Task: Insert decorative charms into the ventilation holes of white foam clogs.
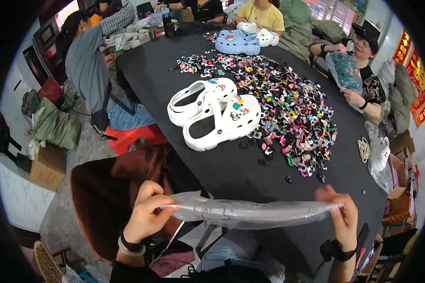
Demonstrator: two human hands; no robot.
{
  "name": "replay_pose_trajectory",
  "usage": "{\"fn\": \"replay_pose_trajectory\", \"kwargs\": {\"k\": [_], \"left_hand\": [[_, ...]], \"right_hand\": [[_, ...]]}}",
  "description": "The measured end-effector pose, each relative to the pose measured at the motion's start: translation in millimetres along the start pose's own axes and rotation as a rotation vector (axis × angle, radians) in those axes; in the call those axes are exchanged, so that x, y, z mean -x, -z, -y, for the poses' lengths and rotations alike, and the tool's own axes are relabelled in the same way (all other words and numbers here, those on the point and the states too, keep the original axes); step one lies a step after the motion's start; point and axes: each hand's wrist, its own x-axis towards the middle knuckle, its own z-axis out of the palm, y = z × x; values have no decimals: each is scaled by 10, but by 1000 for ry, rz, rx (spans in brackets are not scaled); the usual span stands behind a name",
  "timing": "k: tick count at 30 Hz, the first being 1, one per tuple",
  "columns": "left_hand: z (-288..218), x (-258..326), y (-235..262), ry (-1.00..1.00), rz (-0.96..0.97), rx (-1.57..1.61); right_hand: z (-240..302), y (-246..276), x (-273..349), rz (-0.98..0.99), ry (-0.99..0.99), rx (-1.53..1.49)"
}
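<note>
Between my two hands a clear plastic bag (250,212) is stretched out sideways above the near edge of the table. My left hand (148,212) pinches one end of it between thumb and fingers. At the other end my right hand (340,214) pinches too, its fingertips slightly blurred. Beyond the bag a pair of white clogs (222,134) stands on the black tabletop (160,80), with colourful charms on their uppers. One clog leans close against the other. Neither hand touches them.
A wide heap of small colourful shoe charms (293,104) spreads right of the clogs. Blue clogs (238,42) stand behind it. At the right edge lie a bagged white clog (380,155) and a coil of cord (363,149). Several people sit around; one holds bagged dark shoes (345,70).
</note>
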Motion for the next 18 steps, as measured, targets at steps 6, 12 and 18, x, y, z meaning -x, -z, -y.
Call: {"fn": "replay_pose_trajectory", "kwargs": {"k": [6,12,18], "left_hand": [[381,-232,-125,371,-15,872],[533,-412,-215,-124,460,-109],[186,-693,-636,1,924,291]], "right_hand": [[-263,-431,-523,-99,-184,59],[-288,-642,-812,285,-163,119],[34,-716,-975,365,383,59]]}}
